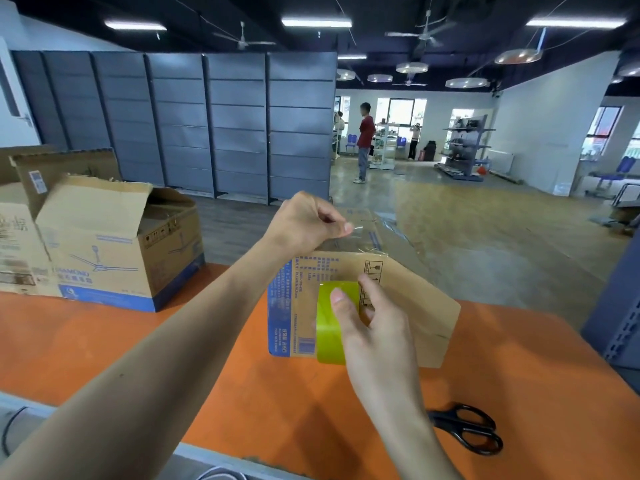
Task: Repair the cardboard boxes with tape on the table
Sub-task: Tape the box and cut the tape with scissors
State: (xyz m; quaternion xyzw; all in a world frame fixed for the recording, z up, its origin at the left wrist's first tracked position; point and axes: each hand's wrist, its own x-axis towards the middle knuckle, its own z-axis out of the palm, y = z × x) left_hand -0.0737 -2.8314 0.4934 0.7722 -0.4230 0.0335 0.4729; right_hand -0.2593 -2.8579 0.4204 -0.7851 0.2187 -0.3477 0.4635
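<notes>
- Table (138, 341): orange top on which the cartons and tools rest.
- Cardboard box (415, 306): brown with blue print down its left side, standing at the table's middle with 1 broad face towards the camera.
- Left hand (304, 220): raised at the box's top left corner, fingers curled, thumb and forefinger pinching the free end of the tape strip (367, 237).
- Tape strip: clear and glossy, lying across the top edge of the cardboard box.
- Right hand (370, 323): in front of the printed face, thumb on the outer band and fingers curled into the core, gripping the tape roll (327, 323).
- Tape roll: yellow-green, held on edge before the box's lower left part.
- Scissors (467, 429): black-handled, lying flat near the table's front right, apart from the box.
- Open box (114, 251): 1 larger carton at the table's left, flaps raised, with a ceiling-fan drawing on its side.
- Person (365, 140): red top, standing on the far floor beside grey shelving panels (207, 126).
</notes>
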